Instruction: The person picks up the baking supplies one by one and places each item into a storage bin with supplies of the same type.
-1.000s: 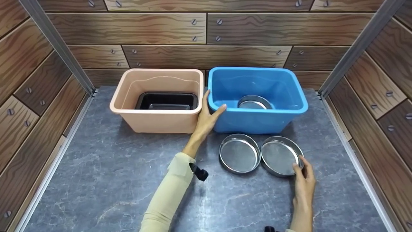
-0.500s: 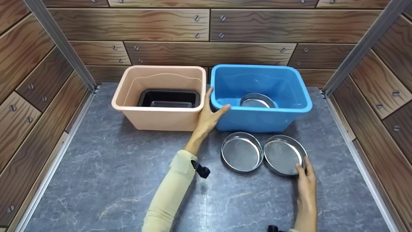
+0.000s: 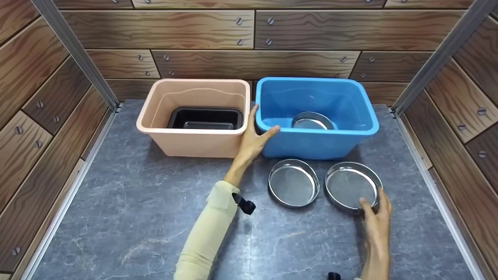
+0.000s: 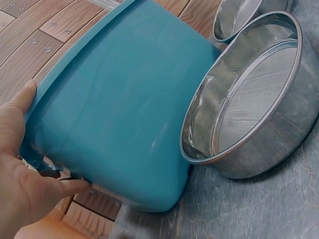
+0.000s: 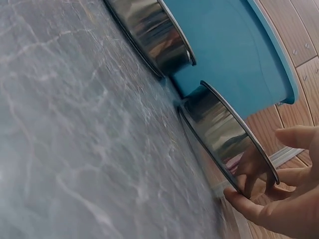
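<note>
My left hand (image 3: 251, 146) holds the front left corner of the blue bin (image 3: 311, 147), thumb over the front rim and fingers along its side. My right hand (image 3: 377, 223) grips the near right edge of a round metal sieve (image 3: 348, 182). In the right wrist view, this sieve (image 5: 224, 134) is tilted, with fingertips at its lower edge. A second, matching sieve (image 3: 292, 184) lies to its left before the bin, a gap between them; the left wrist view shows its fine mesh bottom. Another round metal sieve (image 3: 311, 122) sits inside the blue bin, partly hidden by the front wall.
Left of the blue bin stands a peach bin (image 3: 198, 144) with a black rectangular tray (image 3: 212, 116) inside. Both bins stand near the back wood-patterned wall on a grey marbled surface (image 3: 136, 217). Metal rails and side walls bound it left and right.
The right hand has drawn its sieve to the right, so a gap has opened between the two front sieves. The left hand stays at the bin's corner. The head view has shifted slightly.
</note>
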### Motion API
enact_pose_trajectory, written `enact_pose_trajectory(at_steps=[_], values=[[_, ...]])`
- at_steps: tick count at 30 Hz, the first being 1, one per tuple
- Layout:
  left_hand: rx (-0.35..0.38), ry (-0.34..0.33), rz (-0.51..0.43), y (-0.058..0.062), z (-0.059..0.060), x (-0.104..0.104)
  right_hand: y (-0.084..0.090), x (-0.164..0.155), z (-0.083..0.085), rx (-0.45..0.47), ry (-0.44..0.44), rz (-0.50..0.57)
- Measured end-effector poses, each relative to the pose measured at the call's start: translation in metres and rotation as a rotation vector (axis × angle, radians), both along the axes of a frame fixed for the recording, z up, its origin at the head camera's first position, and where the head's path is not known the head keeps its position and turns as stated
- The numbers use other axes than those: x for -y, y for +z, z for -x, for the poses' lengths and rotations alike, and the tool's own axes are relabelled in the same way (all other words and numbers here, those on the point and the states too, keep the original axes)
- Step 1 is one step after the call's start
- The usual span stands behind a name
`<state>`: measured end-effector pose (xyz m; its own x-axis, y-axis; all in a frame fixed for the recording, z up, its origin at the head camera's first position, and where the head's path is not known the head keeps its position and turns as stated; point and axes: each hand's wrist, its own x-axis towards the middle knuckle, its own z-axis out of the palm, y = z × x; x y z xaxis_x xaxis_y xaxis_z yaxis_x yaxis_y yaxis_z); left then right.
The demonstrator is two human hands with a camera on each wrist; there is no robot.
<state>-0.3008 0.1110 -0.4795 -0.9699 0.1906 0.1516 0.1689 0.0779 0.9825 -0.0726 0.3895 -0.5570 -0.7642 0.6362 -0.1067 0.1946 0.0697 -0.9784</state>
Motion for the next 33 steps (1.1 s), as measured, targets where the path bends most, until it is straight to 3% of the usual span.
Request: enact_pose_trajectory(at_steps=[4,10,24,33], values=[[-0.012,0.012,0.003,-0.01,0.006,0.001,-0.002,-0.002,0.0,0.01,0.006,-0.05],[-0.037,0.014,0.002,-0.014,0.008,0.005,-0.005,-0.002,-0.002,0.017,0.017,-0.091],[-0.031,0.003,0.053,-0.012,0.007,0.001,0.007,0.004,-0.002,-0.133,-0.098,0.068],[-0.036,0.012,0.095,-0.011,0.006,0.001,0.021,0.006,-0.002,-0.233,-0.125,0.05]])
